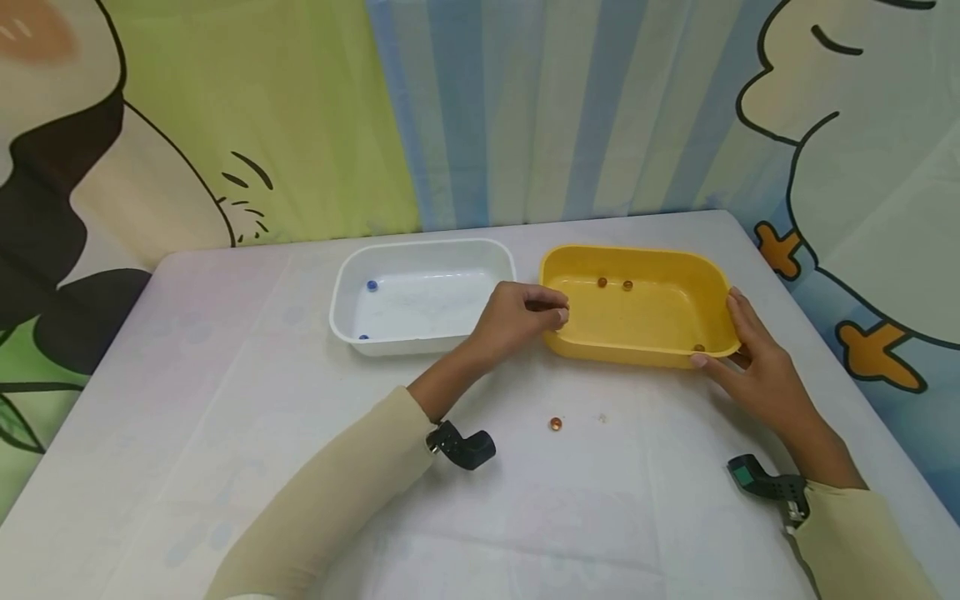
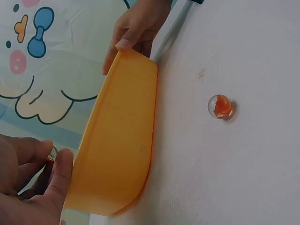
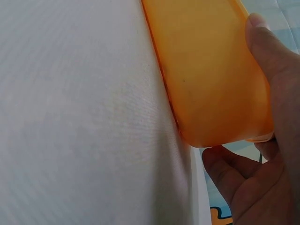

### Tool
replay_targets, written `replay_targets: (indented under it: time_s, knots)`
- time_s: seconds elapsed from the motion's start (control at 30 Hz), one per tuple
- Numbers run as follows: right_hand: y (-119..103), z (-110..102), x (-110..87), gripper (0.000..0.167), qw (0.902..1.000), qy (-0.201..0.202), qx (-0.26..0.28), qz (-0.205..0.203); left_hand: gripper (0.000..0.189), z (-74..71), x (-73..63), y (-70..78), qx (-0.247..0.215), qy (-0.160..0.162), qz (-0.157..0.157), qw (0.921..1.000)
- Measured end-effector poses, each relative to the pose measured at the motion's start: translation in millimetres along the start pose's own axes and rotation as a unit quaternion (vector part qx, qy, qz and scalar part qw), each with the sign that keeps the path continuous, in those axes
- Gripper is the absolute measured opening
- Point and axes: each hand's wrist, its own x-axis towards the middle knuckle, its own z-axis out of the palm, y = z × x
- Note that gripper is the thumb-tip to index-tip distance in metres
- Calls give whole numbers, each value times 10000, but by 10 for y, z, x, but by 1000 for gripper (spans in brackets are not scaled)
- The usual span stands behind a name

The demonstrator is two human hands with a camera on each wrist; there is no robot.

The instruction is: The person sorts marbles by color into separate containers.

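Observation:
Between thumb and fingertips my left hand pinches a small clear glass marble, best seen in the left wrist view. That hand is at the left end of a yellow plastic tray, its fingertips over the rim. My right hand holds the tray's right end, thumb at the front rim and fingers round the corner. Inside the tray lie three brownish marbles, two toward the back and one marble near the front right. An orange-and-clear marble rests on the table in front of the tray.
A white tray stands left of the yellow one, with a blue marble at its back left and another blue marble at its front. A white cloth covers the table. Behind hangs a printed curtain.

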Motion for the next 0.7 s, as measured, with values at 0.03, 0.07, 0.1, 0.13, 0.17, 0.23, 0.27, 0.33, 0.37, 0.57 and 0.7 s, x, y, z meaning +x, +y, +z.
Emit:
replay_targets:
  time_s: [0.03,0.07,0.1,0.13,0.17,0.23,0.27,0.33,0.37,0.57,0.7]
  knots:
    - [2,0,0,96,10000,-3,7,-3,19,-2,8,-2,-22,-7,-1,10000]
    - [5,1,-1,96,10000,-6,9,-4,19,-4,17,-4,-53,-19,-10,10000]
    - [6,4,-1,96,10000,-10,14,-8,20,-5,23,-6,-89,-28,-19,10000]
    - [4,6,-2,96,10000,-18,17,-10,20,-5,30,-10,-120,-39,-31,9999]
    - [3,8,-2,95,10000,-22,21,-11,20,-4,37,-15,-154,-48,-47,9999]
    - [-5,9,-4,95,10000,-36,28,5,20,-2,49,-25,-175,-52,-66,9998]
    - [-8,10,-3,95,10000,-37,11,23,19,-1,54,-29,-196,-46,-61,9998]
    - [-13,7,-1,95,10000,-34,-14,45,19,3,63,-39,-247,-28,-37,9997]
    - [-14,5,0,95,10000,-31,-27,62,19,5,67,-42,-279,-17,-31,9996]
    - [-6,0,1,96,10000,-7,-33,28,18,29,93,-31,-479,213,-230,9984]
    - [-3,2,5,96,10000,-8,-30,17,28,59,106,-3,-466,402,-451,9971]
